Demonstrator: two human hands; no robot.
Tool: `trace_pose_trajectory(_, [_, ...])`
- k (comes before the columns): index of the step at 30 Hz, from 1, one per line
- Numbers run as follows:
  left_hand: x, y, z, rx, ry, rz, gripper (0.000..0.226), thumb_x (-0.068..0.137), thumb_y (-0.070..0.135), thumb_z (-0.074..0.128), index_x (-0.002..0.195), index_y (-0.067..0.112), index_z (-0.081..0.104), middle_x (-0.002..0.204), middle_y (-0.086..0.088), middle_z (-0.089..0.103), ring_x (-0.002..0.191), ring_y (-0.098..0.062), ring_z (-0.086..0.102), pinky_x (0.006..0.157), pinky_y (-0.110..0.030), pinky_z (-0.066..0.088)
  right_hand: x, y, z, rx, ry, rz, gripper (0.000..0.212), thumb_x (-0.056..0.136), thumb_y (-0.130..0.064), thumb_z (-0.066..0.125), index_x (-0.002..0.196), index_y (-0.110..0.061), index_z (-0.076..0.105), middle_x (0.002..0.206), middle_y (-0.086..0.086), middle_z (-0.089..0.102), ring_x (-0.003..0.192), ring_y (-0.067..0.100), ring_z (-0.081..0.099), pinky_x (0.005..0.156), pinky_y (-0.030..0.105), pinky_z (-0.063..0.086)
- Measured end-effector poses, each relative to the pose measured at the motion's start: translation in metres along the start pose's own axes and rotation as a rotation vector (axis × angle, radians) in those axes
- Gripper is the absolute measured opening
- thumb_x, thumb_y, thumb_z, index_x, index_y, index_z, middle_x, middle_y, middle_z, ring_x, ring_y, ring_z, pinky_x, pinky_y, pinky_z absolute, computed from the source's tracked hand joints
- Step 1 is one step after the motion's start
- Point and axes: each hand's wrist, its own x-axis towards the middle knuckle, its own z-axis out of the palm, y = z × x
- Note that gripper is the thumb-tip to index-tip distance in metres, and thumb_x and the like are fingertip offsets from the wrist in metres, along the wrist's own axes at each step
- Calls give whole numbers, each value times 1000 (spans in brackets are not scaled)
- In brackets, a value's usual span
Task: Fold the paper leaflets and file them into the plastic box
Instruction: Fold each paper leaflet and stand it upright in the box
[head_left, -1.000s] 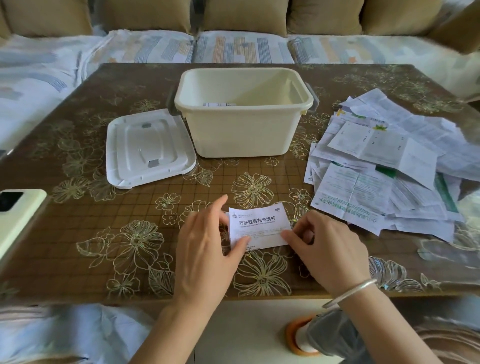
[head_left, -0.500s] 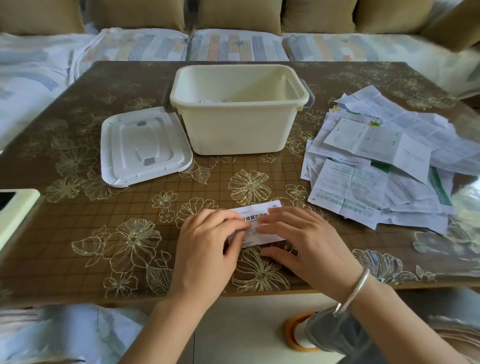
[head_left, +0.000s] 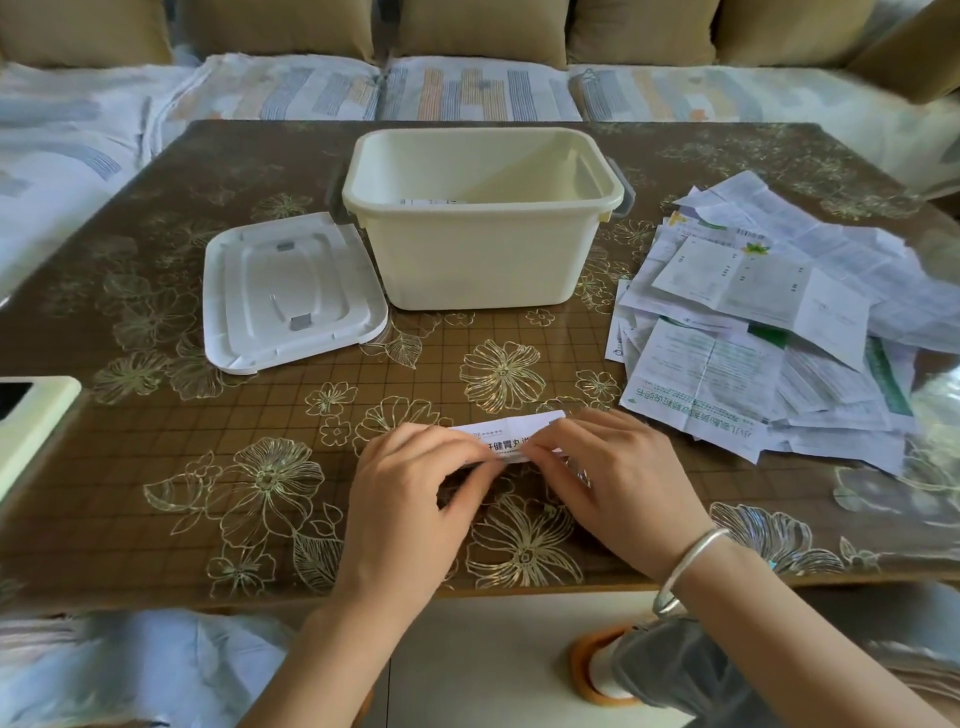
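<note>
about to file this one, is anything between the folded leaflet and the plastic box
Nothing visible. Bare table separates the leaflet from the open plastic box; its lid lies off to the left.

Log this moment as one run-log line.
left hand + right hand: pressing small white folded paper leaflet | cream plastic box: open | white plastic lid: beside box | unfolded leaflet pile: waiting

There were two hands, left hand (head_left: 410, 493) and right hand (head_left: 613, 478), one plastic box (head_left: 483, 260), one lid (head_left: 291, 301), one folded leaflet (head_left: 511, 434), and one loose pile of leaflets (head_left: 779, 332), too overlapped to count.
</note>
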Motion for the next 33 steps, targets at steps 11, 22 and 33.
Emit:
trace_pose_trajectory(11, [18, 7, 4, 102, -8, -147, 12, 86, 35, 66, 91, 25, 71, 78, 14, 68, 70, -10, 59, 57, -29, 49, 9, 6, 4, 216, -17, 408, 24, 81, -47, 63, 100, -33, 62, 84, -18, 66, 67, -7, 54, 60, 14, 43])
trace_pose_trajectory(22, [18, 11, 14, 265, 0, -163, 12, 82, 24, 75, 92, 21, 68, 79, 6, 64, 73, -20, 56, 56, -33, 46, 13, -1, 12, 39, -24, 433, 21, 84, -41, 66, 100, -29, 61, 89, -15, 59, 66, 8, 54, 57, 27, 46])
trace_pose_trajectory(33, [17, 14, 16, 289, 21, -238, 29, 78, 26, 76, 103, 20, 62, 98, 1, 58, 89, -22, 56, 67, -35, 49, 12, -23, 23, -174, -5, 459, 29, 83, -55, 59, 91, -27, 58, 88, -7, 51, 80, 16, 50, 57, 27, 40])
